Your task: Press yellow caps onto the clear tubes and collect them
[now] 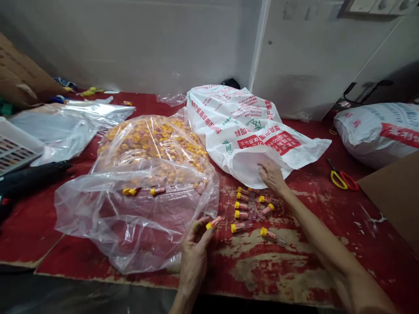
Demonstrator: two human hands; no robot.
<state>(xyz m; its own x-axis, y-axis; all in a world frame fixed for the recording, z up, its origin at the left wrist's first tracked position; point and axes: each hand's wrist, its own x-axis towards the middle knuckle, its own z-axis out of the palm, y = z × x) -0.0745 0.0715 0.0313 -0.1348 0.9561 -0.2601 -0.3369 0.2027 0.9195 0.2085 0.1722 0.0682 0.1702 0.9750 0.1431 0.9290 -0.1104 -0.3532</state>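
My left hand (195, 244) is closed in a pinch on a small tube (215, 222) with a yellow cap and a red-and-white wrap. It hovers beside the right edge of a clear plastic bag (137, 231), which holds a heap of similar yellow-capped tubes (153, 139). My right hand (272, 175) reaches into the mouth of a white woven sack (225, 122) printed in red and green. Its fingers look slightly apart, with nothing visible in them. Between my hands, several capped tubes (241, 214) lie loosely on the worn red tabletop (262, 266).
Red-and-yellow-handled scissors (342, 179) lie at the right, near a cardboard box (393, 196) and another full white sack (379, 131). On the left are a white plastic basket (19, 144), a black object (36, 179) and clear plastic sheets (65, 126). A wall stands behind the table.
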